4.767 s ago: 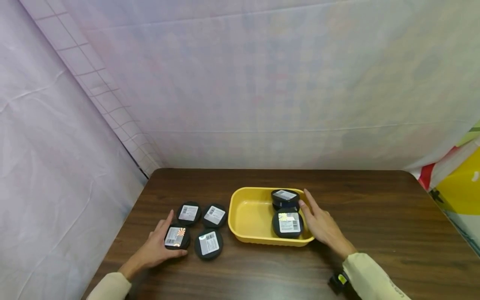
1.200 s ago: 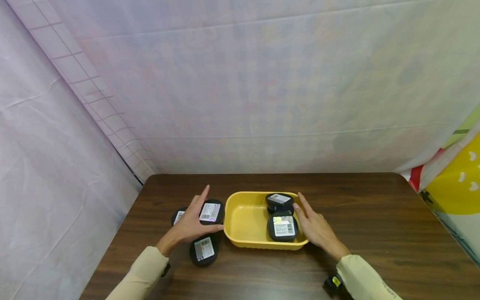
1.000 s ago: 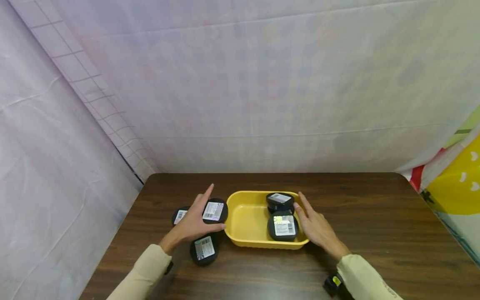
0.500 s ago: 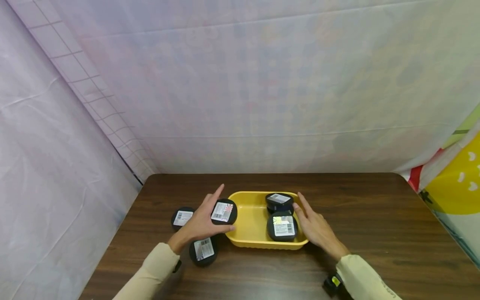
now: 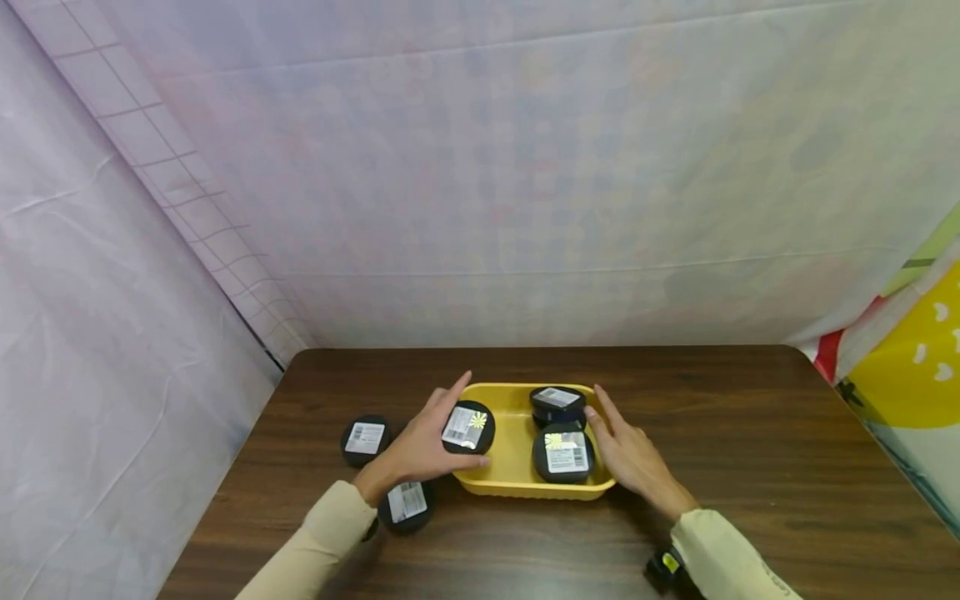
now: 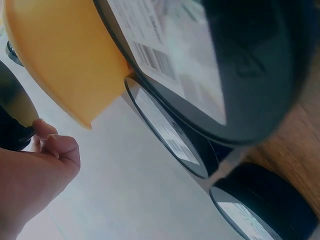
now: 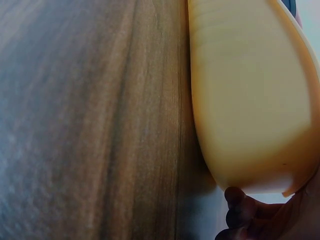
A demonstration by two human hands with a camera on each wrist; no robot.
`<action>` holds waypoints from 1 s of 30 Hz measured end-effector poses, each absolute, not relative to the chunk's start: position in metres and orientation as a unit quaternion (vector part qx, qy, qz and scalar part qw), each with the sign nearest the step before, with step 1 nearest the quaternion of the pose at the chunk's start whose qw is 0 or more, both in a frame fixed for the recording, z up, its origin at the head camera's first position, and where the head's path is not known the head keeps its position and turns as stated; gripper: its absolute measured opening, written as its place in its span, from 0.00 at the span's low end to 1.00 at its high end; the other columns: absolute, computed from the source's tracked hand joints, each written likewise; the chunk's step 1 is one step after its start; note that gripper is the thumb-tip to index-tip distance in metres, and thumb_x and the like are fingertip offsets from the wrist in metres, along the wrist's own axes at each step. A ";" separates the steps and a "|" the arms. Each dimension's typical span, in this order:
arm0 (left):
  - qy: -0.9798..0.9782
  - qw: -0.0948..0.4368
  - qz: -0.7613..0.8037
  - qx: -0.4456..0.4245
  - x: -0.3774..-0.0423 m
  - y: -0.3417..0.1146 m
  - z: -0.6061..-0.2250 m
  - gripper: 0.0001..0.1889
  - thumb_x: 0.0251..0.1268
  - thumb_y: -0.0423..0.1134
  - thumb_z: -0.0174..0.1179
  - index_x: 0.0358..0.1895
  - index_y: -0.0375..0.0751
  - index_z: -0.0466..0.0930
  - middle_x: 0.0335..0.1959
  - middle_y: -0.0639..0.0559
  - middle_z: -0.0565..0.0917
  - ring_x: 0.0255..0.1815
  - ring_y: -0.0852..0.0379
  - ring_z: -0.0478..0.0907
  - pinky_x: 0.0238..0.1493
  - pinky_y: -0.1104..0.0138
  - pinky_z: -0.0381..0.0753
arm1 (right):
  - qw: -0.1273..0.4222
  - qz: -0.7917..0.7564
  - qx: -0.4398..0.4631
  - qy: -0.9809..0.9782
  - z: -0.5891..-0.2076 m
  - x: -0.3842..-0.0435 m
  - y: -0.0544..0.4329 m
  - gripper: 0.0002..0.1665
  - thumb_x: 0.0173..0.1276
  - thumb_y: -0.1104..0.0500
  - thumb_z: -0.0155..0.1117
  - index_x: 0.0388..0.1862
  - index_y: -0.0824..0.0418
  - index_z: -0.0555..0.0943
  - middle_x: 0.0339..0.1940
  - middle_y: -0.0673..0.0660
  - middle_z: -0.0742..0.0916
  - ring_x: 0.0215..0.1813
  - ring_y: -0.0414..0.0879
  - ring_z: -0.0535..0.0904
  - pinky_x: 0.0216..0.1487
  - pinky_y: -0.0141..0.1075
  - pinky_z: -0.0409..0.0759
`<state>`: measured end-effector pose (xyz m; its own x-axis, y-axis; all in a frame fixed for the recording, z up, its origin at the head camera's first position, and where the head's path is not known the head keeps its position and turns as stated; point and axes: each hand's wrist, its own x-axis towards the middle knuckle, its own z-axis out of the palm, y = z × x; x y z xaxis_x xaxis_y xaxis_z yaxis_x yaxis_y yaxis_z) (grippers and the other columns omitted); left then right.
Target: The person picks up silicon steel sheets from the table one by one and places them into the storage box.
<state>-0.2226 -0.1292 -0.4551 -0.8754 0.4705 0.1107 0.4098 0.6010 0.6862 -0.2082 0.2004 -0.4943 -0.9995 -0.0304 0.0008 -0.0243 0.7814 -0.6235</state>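
Note:
My left hand (image 5: 427, 442) grips a flat round black container (image 5: 468, 427) with a white barcode label, over the left end of the yellow tray (image 5: 513, 483). In the left wrist view that hand's fingers are at the edge of the dark disc (image 6: 12, 115). My right hand (image 5: 637, 457) holds the tray's right end, thumb over the rim and fingers against the outer wall, as the right wrist view also shows. In the tray's right half lie a labelled black container (image 5: 564, 454) and, behind it, stacked ones (image 5: 557, 402).
More black containers stand left of the tray: one far left (image 5: 365, 440), another (image 5: 406, 507) partly behind the left wrist. The left wrist view shows a large near one (image 6: 260, 80). Brown wooden table (image 5: 750, 442); white curtain (image 5: 525, 208) behind it.
Since several seconds ago, my left hand has picked up a black container and carried it rightward from the table to over the tray's left end. My right hand has stayed at the tray.

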 end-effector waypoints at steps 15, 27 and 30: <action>0.892 0.055 0.362 0.267 -0.225 -0.106 -0.455 0.63 0.44 0.66 0.74 0.78 0.77 0.35 0.73 0.46 0.61 0.66 0.49 0.68 0.66 0.46 0.68 | 0.003 -0.334 -0.014 0.942 -0.493 -0.208 0.201 0.42 0.77 0.29 0.26 0.83 0.46 0.43 0.65 0.76 0.74 0.60 0.74 0.75 0.57 0.65 0.71; 0.896 0.066 0.351 0.264 -0.228 -0.095 -0.457 0.65 0.43 0.65 0.75 0.80 0.69 0.34 0.80 0.49 0.52 0.77 0.47 0.55 0.71 0.45 0.61 | 0.003 -0.335 -0.010 0.942 -0.494 -0.208 0.200 0.42 0.77 0.29 0.26 0.83 0.44 0.43 0.67 0.75 0.73 0.62 0.74 0.73 0.59 0.65 0.70; 0.900 0.074 0.342 0.259 -0.228 -0.092 -0.457 0.65 0.43 0.67 0.74 0.80 0.68 0.34 0.80 0.48 0.52 0.76 0.45 0.57 0.70 0.45 0.62 | 0.003 -0.334 -0.010 0.942 -0.493 -0.207 0.200 0.42 0.77 0.29 0.26 0.83 0.45 0.43 0.67 0.75 0.73 0.62 0.74 0.73 0.59 0.65 0.70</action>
<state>-0.2284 -0.0925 -0.4571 -0.8551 0.5167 0.0432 0.4152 0.6325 0.6538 -0.2074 0.1998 -0.4933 -0.9998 -0.0207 0.0013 -0.0169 0.7763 -0.6301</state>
